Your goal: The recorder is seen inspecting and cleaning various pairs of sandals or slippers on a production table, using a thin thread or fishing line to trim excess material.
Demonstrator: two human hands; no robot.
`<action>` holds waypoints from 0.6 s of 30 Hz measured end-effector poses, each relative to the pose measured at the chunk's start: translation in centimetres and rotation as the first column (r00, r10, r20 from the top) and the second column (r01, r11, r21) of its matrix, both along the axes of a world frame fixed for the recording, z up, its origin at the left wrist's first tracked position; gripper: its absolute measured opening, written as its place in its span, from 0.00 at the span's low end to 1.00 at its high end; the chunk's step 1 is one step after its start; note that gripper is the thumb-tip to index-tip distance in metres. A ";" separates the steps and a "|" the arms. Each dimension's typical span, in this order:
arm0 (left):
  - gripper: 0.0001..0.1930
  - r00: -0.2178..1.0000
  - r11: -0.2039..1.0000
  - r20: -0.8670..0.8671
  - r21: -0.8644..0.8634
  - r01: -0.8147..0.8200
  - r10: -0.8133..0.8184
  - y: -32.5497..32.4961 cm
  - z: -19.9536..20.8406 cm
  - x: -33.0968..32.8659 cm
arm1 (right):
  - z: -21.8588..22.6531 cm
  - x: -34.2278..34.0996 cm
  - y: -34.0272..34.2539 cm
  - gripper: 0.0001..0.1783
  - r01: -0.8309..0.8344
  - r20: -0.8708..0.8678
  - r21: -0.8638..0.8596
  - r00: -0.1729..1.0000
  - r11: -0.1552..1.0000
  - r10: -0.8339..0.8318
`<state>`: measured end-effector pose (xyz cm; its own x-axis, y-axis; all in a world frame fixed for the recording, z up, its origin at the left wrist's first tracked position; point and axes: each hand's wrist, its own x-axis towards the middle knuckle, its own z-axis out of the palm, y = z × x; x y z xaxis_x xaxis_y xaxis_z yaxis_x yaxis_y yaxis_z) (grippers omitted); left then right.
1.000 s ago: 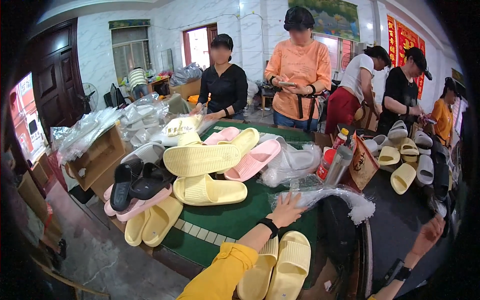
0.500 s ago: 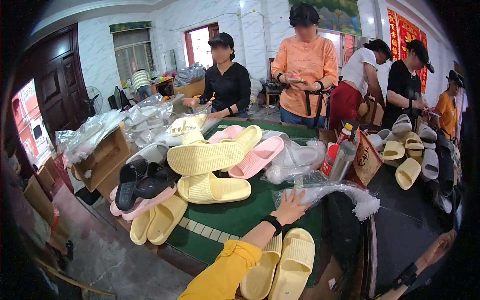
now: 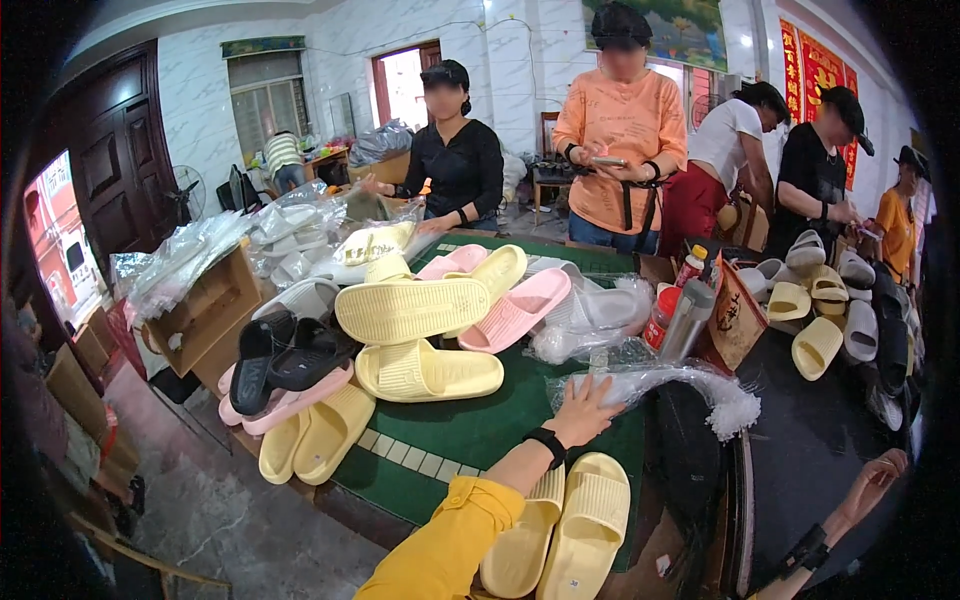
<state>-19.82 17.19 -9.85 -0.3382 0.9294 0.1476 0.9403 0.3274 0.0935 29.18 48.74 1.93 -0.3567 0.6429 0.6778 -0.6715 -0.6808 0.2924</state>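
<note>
My left hand (image 3: 585, 410), in a yellow sleeve with a black wristband, lies flat with fingers spread on a pile of clear plastic bags (image 3: 660, 385) on the green table (image 3: 470, 430). Two pale yellow slippers (image 3: 565, 525) lie side by side just under that forearm at the table's near edge. More yellow slippers (image 3: 425, 370) and a pink slipper (image 3: 515, 310) are heaped to the left of the hand. My right hand (image 3: 880, 475), with a dark wristband, hovers low at the right over a dark surface, fingers loosely apart and holding nothing.
Black slippers (image 3: 285, 355) and bagged pairs (image 3: 590, 320) crowd the table's left and far side. A red can and a grey bottle (image 3: 685, 320) stand beside a brown bag. Several people stand behind the table. Further slippers (image 3: 820, 320) cover the right-hand surface. A wooden crate (image 3: 200, 310) sits left.
My left hand stays on the plastic bags, sliding slightly forward. My right hand has drifted a little to the right.
</note>
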 end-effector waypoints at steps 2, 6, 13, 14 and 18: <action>0.26 1.000 1.000 0.000 0.004 -0.001 0.001 0.0 -0.1 0.1 | -0.1 -0.4 0.2 0.08 0.010 0.003 0.031 1.000 0.999 -0.010; 0.25 1.000 0.997 -0.003 0.078 -0.002 0.002 0.0 -0.6 0.0 | 0.1 -1.4 0.1 0.08 0.022 0.008 0.059 1.000 0.998 -0.022; 0.26 0.999 0.998 -0.051 0.065 -0.001 0.004 0.1 -1.1 -0.3 | 0.7 -3.9 -0.9 0.08 0.033 0.039 0.101 0.999 0.994 -0.037; 0.26 0.998 0.997 -0.068 0.076 0.000 0.005 0.1 -1.1 -0.3 | 0.8 -4.2 -1.1 0.08 0.032 0.049 0.112 0.998 0.993 -0.038; 0.26 0.998 0.999 -0.067 0.031 -0.009 0.011 0.3 -1.2 -0.3 | 1.0 -5.0 -1.6 0.07 0.025 0.085 0.176 0.996 0.984 -0.040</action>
